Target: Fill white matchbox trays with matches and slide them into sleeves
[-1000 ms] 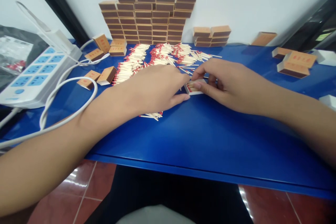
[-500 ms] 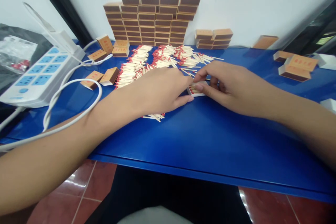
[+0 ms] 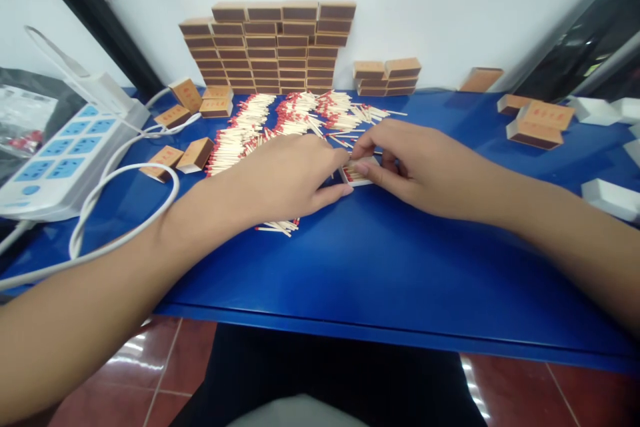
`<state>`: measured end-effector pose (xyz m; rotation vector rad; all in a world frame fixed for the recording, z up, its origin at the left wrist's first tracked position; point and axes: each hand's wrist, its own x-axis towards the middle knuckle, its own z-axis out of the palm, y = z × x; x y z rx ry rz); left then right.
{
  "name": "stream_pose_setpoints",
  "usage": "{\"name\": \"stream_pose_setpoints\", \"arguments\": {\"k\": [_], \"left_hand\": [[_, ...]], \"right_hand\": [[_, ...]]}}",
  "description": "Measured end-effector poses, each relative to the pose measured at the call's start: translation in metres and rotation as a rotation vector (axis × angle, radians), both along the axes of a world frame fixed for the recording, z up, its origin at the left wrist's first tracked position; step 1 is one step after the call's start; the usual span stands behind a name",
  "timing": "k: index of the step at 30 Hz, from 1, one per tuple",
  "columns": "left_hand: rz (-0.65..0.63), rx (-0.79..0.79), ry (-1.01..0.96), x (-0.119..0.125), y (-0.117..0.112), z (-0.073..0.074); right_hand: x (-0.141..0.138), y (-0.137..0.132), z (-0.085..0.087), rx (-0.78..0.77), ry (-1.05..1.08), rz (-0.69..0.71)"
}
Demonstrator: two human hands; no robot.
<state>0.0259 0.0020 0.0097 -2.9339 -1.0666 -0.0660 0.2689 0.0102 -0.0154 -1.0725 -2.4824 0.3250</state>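
My left hand (image 3: 285, 177) and my right hand (image 3: 407, 163) meet over a small white matchbox tray (image 3: 356, 175) filled with red-tipped matches, lying on the blue table (image 3: 380, 267). My right hand's thumb and fingers pinch the tray from the right. My left hand is curled, its thumb and fingertips against the tray's left end; what lies under its palm is hidden. A small bunch of loose matches (image 3: 277, 227) sticks out below my left hand. A broad heap of matches (image 3: 295, 117) lies just behind both hands.
A wall of stacked matchboxes (image 3: 270, 47) stands against the white wall, with a short stack (image 3: 387, 77) to its right. Loose box sleeves (image 3: 180, 153) lie left, more boxes (image 3: 537, 123) and white trays (image 3: 610, 197) right. A power strip (image 3: 60, 153) with white cable (image 3: 125, 213) sits far left.
The hands stay in the same grip on the tray. The view has shifted a little, so everything sits slightly further left and lower in the picture.
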Motion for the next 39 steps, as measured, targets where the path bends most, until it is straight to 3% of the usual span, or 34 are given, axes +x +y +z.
{"name": "stream_pose_setpoints", "arguments": {"k": [39], "left_hand": [[0.056, 0.005, 0.004, 0.0043, -0.0055, -0.0015]], "right_hand": [[0.0009, 0.0001, 0.0012, 0.024, -0.057, -0.02]]}}
